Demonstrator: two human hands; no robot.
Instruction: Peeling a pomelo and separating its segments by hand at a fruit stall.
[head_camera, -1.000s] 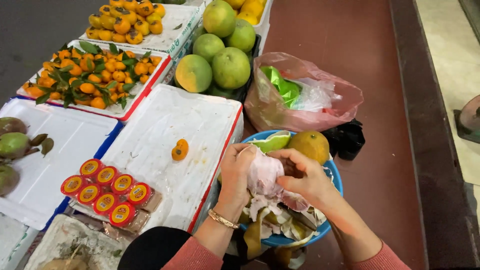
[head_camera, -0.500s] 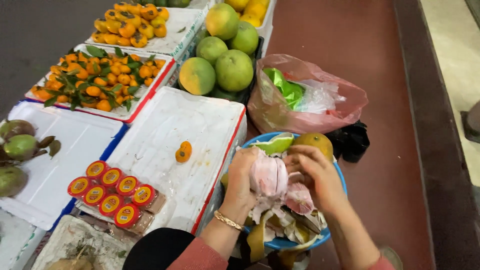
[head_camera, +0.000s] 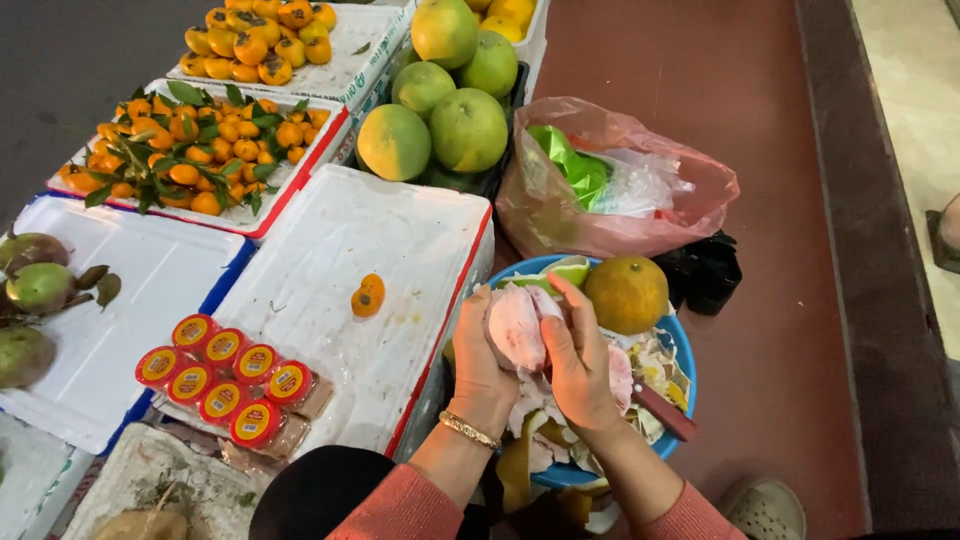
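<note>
Both forearms come into view from the bottom edge, and each wears a sleeve of coral-pink knit fabric with a fine ribbed texture. The left sleeve (head_camera: 400, 508) is pushed up toward the elbow, leaving the wrist and lower forearm bare; the right sleeve (head_camera: 690, 518) shows only as a short pink cuff at the bottom edge. A thin gold bracelet (head_camera: 468, 430) made of small linked beads circles the left wrist. The left hand (head_camera: 478, 362) and right hand (head_camera: 580, 365) are bare, without gloves, and no rings can be made out. Between the arms, low in the picture, lies a patch of black clothing (head_camera: 315, 490) on the person's body.
</note>
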